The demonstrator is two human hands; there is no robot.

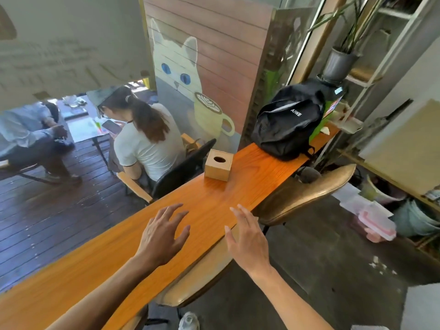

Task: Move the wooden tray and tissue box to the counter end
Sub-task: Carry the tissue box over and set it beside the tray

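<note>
A small wooden tissue box [218, 165] with an oval opening on top stands upright on a long orange wooden counter [133, 234], close to the counter's left edge. No wooden tray is visible anywhere. Beyond the tissue box, toward the counter's far end, a black backpack [289, 122] sits on the counter and fills most of its width. Nearer than the tissue box, well short of it, both hands hover over the counter with fingers spread, holding nothing: the left hand [164, 234] over the surface, the right hand [247, 236] at the counter's right edge. Below that right edge stand two tan-seated chairs [307, 194]. Left of the tissue box, below the counter, a person [147, 136] sits with their back turned. A likely risk: pushed toward the end, the tissue box meets the backpack, or, being so near the edge, tips off toward the seated person.
</note>
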